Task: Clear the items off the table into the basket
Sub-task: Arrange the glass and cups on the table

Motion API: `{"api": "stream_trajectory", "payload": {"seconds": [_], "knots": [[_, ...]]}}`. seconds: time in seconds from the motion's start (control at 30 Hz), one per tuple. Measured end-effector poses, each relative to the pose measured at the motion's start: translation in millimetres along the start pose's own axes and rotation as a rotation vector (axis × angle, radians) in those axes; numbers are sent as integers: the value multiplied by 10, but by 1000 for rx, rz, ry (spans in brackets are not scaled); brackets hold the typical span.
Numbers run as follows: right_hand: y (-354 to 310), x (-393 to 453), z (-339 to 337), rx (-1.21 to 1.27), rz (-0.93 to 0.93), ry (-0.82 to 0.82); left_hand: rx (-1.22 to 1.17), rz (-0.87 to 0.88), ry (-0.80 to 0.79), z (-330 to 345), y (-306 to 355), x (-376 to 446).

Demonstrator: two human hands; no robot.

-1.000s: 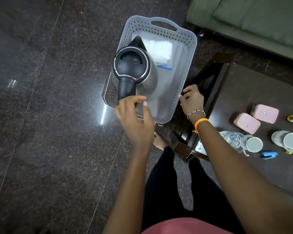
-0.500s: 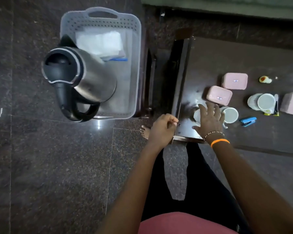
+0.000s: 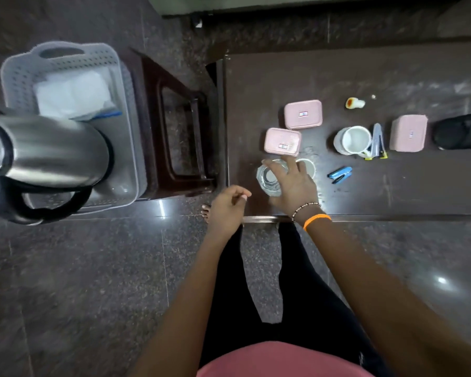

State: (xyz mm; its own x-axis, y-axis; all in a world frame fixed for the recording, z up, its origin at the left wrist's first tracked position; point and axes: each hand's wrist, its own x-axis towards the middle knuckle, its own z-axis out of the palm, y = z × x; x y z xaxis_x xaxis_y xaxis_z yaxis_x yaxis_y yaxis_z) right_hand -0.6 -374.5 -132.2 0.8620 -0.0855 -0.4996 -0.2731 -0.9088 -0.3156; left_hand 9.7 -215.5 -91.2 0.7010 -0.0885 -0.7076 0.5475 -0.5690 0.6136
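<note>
A clear glass point(image 3: 268, 178) stands near the front left corner of the dark table point(image 3: 365, 74). My right hand point(image 3: 297, 186) lies over it, thumb and fingers spread around its rim. A white mug point(image 3: 309, 165) sits half hidden behind that hand. My left hand point(image 3: 226, 210) hovers loosely curled and holding nothing by the table's corner. On the left, the grey basket point(image 3: 19, 66) holds a steel kettle point(image 3: 52, 148) and a white packet point(image 3: 71, 93). Three pink boxes point(image 3: 282, 141), point(image 3: 303, 114), point(image 3: 408, 133) rest on the table.
Also on the table are a second white mug point(image 3: 354, 140), a blue stapler point(image 3: 339, 174), a grey stapler point(image 3: 377, 141), a small white bottle point(image 3: 354, 103) and a black object point(image 3: 460, 130) at the right edge. A brown stool point(image 3: 174, 131) stands between basket and table.
My left hand let go of the kettle, which stays in the basket. The view swung right to the table, and my right hand left the basket's rim and settled on the glass.
</note>
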Motion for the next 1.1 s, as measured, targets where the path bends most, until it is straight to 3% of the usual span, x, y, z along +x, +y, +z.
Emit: {"api": "stream_trajectory", "payload": {"seconds": [0.2, 0.5, 0.77, 1.1], "knots": [[407, -13, -466, 74, 24, 203, -32, 40, 2, 498, 504, 165], [1420, 426, -1170, 146, 203, 422, -9, 122, -15, 1338, 1188, 458], [2204, 990, -1390, 173, 314, 333, -29, 100, -10, 1800, 1588, 663], [2233, 1190, -1156, 210, 398, 256, 30, 40, -8, 1803, 1560, 765]]}}
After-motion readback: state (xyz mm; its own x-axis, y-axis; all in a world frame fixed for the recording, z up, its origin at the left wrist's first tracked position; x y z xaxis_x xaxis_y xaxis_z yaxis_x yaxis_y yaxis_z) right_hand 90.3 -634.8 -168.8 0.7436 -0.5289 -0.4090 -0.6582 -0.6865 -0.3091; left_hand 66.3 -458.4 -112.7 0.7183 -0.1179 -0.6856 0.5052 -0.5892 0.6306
